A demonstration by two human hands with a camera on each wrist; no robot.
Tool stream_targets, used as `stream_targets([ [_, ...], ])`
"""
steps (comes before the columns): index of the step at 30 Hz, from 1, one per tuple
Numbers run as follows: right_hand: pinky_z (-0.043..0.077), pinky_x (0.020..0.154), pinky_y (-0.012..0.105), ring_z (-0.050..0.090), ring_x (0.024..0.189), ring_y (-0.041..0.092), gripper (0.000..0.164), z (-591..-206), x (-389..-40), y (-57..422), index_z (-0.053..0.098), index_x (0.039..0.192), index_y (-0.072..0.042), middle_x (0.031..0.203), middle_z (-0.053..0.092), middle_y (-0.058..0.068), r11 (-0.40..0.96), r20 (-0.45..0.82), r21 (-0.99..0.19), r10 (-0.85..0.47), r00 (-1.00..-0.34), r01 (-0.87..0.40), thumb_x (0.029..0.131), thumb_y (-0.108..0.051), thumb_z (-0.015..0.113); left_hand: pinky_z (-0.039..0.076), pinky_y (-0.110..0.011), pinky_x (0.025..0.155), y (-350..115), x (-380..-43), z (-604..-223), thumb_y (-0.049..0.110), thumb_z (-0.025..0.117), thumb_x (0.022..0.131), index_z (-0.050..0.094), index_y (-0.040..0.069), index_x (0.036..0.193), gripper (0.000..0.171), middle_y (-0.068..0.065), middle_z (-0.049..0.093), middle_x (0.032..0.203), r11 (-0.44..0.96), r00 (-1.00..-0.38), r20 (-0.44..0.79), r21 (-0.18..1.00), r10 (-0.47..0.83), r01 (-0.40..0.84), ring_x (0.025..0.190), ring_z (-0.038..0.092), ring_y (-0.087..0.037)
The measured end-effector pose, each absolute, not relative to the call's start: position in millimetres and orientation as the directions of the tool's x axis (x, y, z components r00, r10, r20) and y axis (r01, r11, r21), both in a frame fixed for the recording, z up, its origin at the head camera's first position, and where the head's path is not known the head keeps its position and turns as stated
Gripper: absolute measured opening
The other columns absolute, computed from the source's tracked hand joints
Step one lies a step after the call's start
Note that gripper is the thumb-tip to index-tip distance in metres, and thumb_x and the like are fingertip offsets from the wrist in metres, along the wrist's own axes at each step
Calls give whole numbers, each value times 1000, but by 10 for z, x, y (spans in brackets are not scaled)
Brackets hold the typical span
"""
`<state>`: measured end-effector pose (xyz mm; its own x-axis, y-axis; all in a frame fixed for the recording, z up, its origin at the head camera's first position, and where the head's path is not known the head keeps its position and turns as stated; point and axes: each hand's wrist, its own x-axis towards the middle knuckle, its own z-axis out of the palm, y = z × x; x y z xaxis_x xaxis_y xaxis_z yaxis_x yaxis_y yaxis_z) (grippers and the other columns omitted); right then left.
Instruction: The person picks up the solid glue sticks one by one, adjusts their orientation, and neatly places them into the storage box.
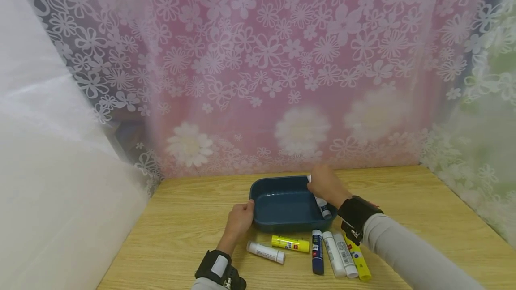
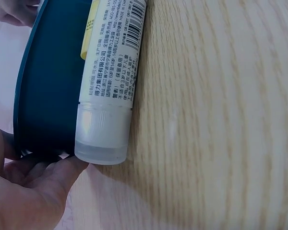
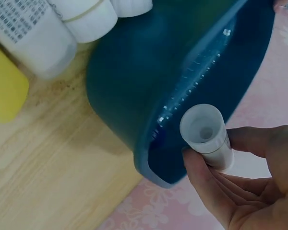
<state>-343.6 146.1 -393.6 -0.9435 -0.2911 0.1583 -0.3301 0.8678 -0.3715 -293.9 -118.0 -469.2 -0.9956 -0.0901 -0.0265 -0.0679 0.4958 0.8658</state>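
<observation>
A dark blue tray (image 1: 282,226) stands on the table, and my left hand (image 1: 240,219) grips its left edge; in the left wrist view that hand (image 2: 33,191) has thumb and fingers about the rim. Over the tray's right end, my right hand (image 1: 328,186) pinches a white glue stick (image 3: 204,129) between thumb and fingers, with its hollow end facing the right wrist camera. The hand covers most of it in the head view. Below that hand, another glue stick (image 1: 324,211) with a dark part lies inside the tray against the right side.
In front of the tray lie a white glue stick (image 1: 266,252), a yellow one (image 1: 290,244), a dark blue one (image 1: 317,254), two whitish ones side by side (image 1: 333,254) and another yellow one (image 1: 359,261). A flowered pink curtain (image 1: 258,79) hangs behind the wooden table (image 1: 181,236).
</observation>
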Motion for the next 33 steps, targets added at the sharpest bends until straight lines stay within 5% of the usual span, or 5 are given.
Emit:
stream_targets([
  [12,25,55,30,28,54,14,40,-4264,-3525,1407,35,59,-15,61,27,-3,875,224,-335,-287,-931,-350,80,9,60,33,-28,55,-1196,-2961,-4707,34,44,108,70,3,83,48,2,40,62,493,-996,-25,868,-80,-61,59,40,-15],
  [22,23,52,27,24,53,11,39,-4344,-3441,1376,37,62,-14,61,20,-6,864,251,-339,-298,-921,-372,82,13,57,34,-29,57,-1194,-2942,-4693,34,44,109,74,2,95,46,0,39,64,499,-996,-26,864,-81,-63,62,41,-17],
  [33,32,55,30,36,51,14,32,-4351,-3412,1274,48,65,-10,58,28,-2,923,230,-256,-232,-945,-288,89,9,60,33,-30,58,-1192,-2944,-4692,34,44,108,75,1,105,45,0,39,65,504,-995,-37,860,-91,-78,63,41,-17],
])
